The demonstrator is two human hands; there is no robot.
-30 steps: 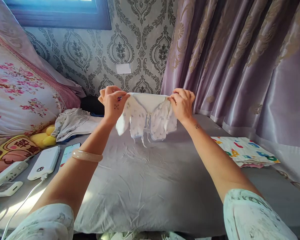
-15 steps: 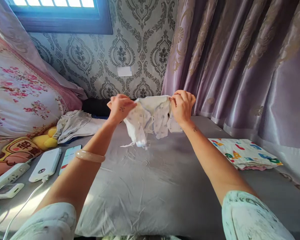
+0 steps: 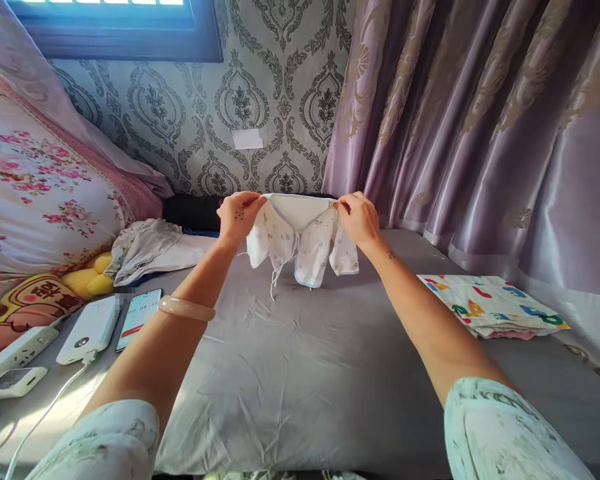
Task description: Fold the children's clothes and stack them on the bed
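A small white baby garment (image 3: 300, 240) with a faint print, blue trim and dangling ties hangs in the air above the far part of the grey bed sheet (image 3: 300, 373). My left hand (image 3: 237, 217) pinches its left shoulder and my right hand (image 3: 357, 219) pinches its right shoulder, both closed on the cloth. The garment is spread between them with its sleeves hanging down. A pale bangle sits on my left forearm.
A folded cloth with coloured letters (image 3: 490, 305) lies at the right. At the left are a crumpled grey garment (image 3: 150, 247), a yellow plush toy (image 3: 87, 280), a phone (image 3: 139, 309), a white power bank (image 3: 87, 330) with cable, and a floral quilt (image 3: 40, 193). Purple curtains (image 3: 480, 120) hang behind.
Half a second ago the garment was bunched and swinging between my hands; now it is stretched flat again and held slightly lower and nearer the sheet.
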